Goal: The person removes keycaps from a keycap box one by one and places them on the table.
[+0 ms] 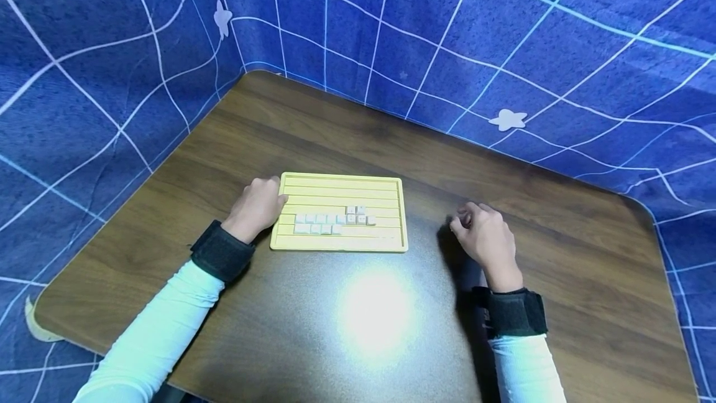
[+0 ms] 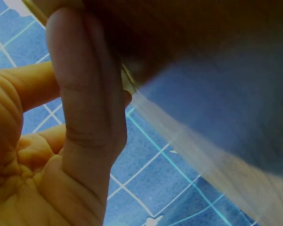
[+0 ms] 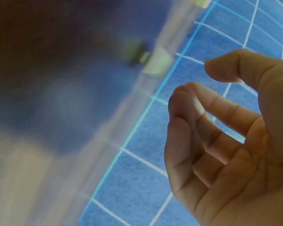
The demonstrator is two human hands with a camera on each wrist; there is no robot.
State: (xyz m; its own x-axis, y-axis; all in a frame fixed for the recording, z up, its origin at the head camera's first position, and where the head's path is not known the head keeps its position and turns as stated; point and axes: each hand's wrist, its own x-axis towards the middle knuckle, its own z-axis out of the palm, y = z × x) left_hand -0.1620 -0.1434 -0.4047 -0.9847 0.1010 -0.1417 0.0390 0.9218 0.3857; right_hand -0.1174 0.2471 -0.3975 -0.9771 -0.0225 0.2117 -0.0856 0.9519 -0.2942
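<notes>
A shallow yellow tray [image 1: 341, 183] with raised rows lies on the table. Small white keycap-like pieces [image 1: 326, 229] stand in short rows on its middle and lower part, several with dark marks on top. My left hand [image 1: 255, 209] grips the tray's left rim, thumb over the edge. In the left wrist view, the fingers [image 2: 87, 94] hide most of that contact. Well to the right of the tray, my right hand [image 1: 485, 238] hovers low by the table with loosely bent fingers. The right wrist view shows its thumb [image 3: 226, 68] apart from the fingertips, nothing between them.
The brown wooden table [image 1: 414, 142] has a rounded far corner. Blue cloth [image 1: 347, 23] with white lines hangs behind and beside it. A bright glare lies on the tabletop before the tray. A blurred pale piece [image 3: 159, 61] shows in the right wrist view; its kind cannot be told.
</notes>
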